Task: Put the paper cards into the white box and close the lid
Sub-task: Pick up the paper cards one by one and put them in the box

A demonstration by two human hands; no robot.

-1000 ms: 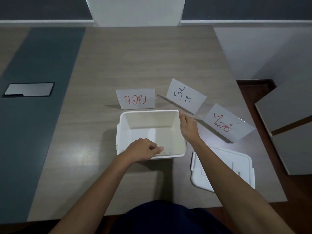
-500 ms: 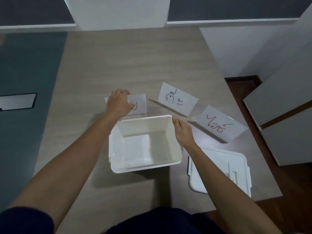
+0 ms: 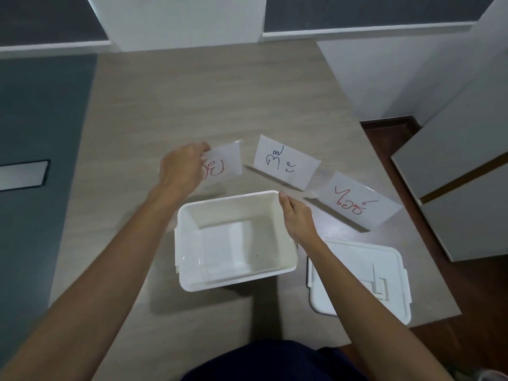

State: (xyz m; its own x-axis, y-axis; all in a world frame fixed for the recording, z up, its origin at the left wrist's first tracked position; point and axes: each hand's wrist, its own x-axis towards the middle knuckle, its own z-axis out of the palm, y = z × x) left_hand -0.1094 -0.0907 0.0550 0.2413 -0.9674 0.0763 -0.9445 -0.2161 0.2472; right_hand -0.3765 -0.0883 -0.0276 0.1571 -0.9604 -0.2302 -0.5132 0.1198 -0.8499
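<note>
An office or meeting room, seen from a seat at a table.

A long wood-grain laminate table [image 3: 209, 105] carries a dark grey inlaid strip [image 3: 41, 127] with a flush rectangular metal cable hatch [image 3: 23, 174]. Plain white and dark grey wall panels [image 3: 178, 20] rise behind it, pale grey flat-fronted cabinets [image 3: 461, 166] stand at the right, above a dark brown wooden floor [image 3: 390, 130].

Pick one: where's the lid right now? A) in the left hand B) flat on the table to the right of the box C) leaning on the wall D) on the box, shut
B: the lid lies flat on the table just right of the open white box, behind the right forearm; the left hand is on a red-lettered card, not the lid.
</note>
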